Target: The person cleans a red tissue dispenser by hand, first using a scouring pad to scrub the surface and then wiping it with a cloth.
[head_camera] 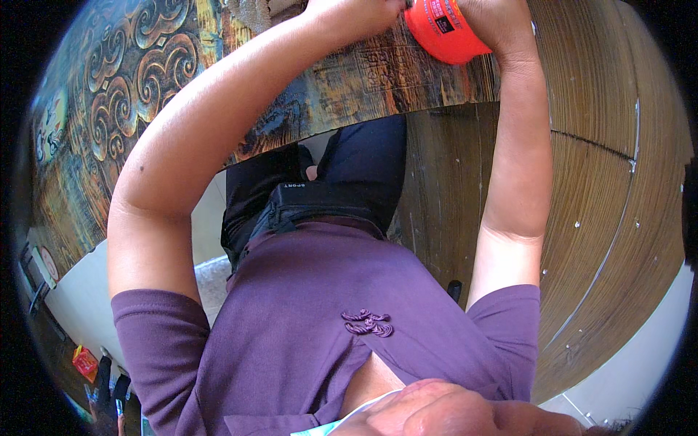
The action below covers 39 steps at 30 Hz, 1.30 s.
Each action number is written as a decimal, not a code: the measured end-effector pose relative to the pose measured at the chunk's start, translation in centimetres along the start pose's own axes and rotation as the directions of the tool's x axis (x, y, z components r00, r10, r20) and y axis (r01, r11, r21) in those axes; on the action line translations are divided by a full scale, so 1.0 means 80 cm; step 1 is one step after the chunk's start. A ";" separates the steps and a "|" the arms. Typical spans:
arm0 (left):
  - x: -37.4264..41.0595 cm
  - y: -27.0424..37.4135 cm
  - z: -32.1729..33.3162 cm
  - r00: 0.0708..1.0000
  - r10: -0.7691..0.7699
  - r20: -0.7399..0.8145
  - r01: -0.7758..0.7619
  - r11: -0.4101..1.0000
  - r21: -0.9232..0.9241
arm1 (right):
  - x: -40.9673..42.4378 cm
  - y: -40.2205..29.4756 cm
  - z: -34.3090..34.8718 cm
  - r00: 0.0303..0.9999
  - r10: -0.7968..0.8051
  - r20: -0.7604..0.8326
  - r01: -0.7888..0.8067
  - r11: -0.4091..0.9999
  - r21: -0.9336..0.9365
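Note:
At the top edge of the head view, a glossy orange-red container (447, 32) with printed writing is held over the front edge of a patterned wooden table (349, 82). My right hand (496, 27) grips its right side; the fingers are partly cut off by the frame. My left hand (376, 16) is by the container's upper left side, beside a small dark bit of something. Its fingertips are mostly out of frame, so its hold is unclear. A beige textured cloth or mat (251, 13) lies on the table, left of my left hand.
Carved scrollwork (147, 71) covers the table's left part. A wood-grain panel (589, 180) curves down the right side. My legs (360, 163) are partly under the table, with a black waist bag (322, 199) at my front. A red and yellow item (85, 362) is at the far lower left.

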<state>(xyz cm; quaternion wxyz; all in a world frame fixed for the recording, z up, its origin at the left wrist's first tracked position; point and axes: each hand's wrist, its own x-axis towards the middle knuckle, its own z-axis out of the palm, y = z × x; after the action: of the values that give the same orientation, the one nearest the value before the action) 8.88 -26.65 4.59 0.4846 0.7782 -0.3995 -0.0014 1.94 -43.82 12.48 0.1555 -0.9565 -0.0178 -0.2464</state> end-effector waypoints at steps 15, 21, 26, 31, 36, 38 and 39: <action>-0.033 0.022 0.045 0.996 0.079 0.040 -0.083 0.990 0.111 | 0.004 0.003 0.001 0.995 -0.102 0.006 0.102 0.995 0.012; -0.015 0.017 0.026 0.993 0.020 0.114 -0.018 1.000 -0.017 | 0.002 0.024 0.004 0.916 -0.401 -0.015 0.384 0.888 -0.254; 0.016 0.006 0.011 0.991 -0.119 -0.064 0.121 0.993 0.018 | 0.007 0.025 0.007 0.853 -0.521 -0.016 0.476 0.792 -0.381; 0.008 -0.008 0.049 0.990 0.060 -0.131 -0.046 0.993 0.108 | 0.003 0.027 0.007 0.871 -0.491 -0.013 0.460 0.825 -0.329; -0.028 0.022 0.037 0.981 0.163 0.107 -0.169 0.984 0.049 | 0.000 0.013 -0.002 0.988 -0.152 0.018 0.153 0.983 -0.105; -0.038 0.031 0.033 0.972 0.208 0.111 -0.214 0.975 0.053 | 0.000 0.006 -0.004 1.000 0.005 0.028 -0.005 1.000 -0.006; -0.027 0.036 0.028 0.984 0.104 0.145 -0.114 0.992 0.057 | -0.006 0.009 -0.008 1.000 -0.008 -0.008 0.007 0.999 -0.045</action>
<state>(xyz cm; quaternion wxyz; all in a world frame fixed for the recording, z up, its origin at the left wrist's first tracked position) 4.73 -27.58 4.78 0.4289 0.7684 -0.4747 -0.0170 1.30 -44.67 12.58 0.1333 -0.9587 -0.0152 -0.2509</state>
